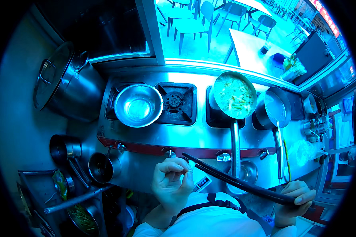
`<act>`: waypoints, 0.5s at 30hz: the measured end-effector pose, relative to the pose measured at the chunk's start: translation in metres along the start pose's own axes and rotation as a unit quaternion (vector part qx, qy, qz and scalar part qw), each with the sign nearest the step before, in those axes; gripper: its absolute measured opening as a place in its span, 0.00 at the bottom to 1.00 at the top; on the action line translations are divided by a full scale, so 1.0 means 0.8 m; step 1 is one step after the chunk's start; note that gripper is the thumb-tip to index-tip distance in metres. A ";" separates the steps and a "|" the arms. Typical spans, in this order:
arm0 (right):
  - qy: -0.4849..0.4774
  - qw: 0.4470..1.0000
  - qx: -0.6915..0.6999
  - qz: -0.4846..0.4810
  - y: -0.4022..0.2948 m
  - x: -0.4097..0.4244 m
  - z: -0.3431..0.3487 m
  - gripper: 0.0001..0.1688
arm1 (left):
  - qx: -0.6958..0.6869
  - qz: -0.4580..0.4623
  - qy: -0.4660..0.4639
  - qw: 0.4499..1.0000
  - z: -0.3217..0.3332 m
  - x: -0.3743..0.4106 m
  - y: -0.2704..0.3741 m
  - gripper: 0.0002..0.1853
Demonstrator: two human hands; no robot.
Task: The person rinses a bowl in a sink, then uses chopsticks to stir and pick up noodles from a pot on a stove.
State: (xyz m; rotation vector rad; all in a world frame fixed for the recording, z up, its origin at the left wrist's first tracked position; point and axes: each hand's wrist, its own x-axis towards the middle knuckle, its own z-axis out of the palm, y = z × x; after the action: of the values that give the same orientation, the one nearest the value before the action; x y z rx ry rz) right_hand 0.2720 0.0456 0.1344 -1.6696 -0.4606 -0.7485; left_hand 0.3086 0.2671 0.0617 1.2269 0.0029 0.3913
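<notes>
My right hand [296,194] is wrapped around the thick ends of long black chopsticks [240,183], which slant up and left across my front. Close to their tips, the thumb and fingers of my left hand [172,180] pinch a small pale piece [191,163], too small to name. Beyond the chopsticks, a long-handled saucepan [234,161] stands on a burner, filled with noodles in broth [233,96]. Right of it is a second saucepan [258,111], with a round, long-handled utensil [275,105] resting in it.
A metal bowl [138,105] sits on the stove's left side beside a bare burner [175,103]. The large lidded stockpot [80,89] is at far left. Control knobs [224,157] line the red front edge. Lower left are more pots [65,148]; a plastic bag [304,152] lies at right.
</notes>
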 end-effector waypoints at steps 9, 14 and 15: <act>0.039 0.997 0.054 0.043 0.002 0.003 -0.005 0.14 | 0.058 0.072 -0.005 0.996 0.000 -0.004 0.008 0.15; 0.150 0.981 0.029 0.120 0.009 0.003 0.002 0.14 | 0.161 0.154 -0.068 0.972 -0.002 -0.003 0.020 0.18; 0.160 0.974 0.067 0.147 0.012 0.004 0.001 0.14 | 0.160 0.155 -0.078 0.972 -0.002 -0.002 0.025 0.19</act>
State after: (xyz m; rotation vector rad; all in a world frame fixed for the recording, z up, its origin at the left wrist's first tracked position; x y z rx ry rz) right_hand 0.2810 0.0441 0.1302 -1.4180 -0.0328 -0.7320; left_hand 0.3007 0.2735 0.0787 1.5813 -0.2719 0.5803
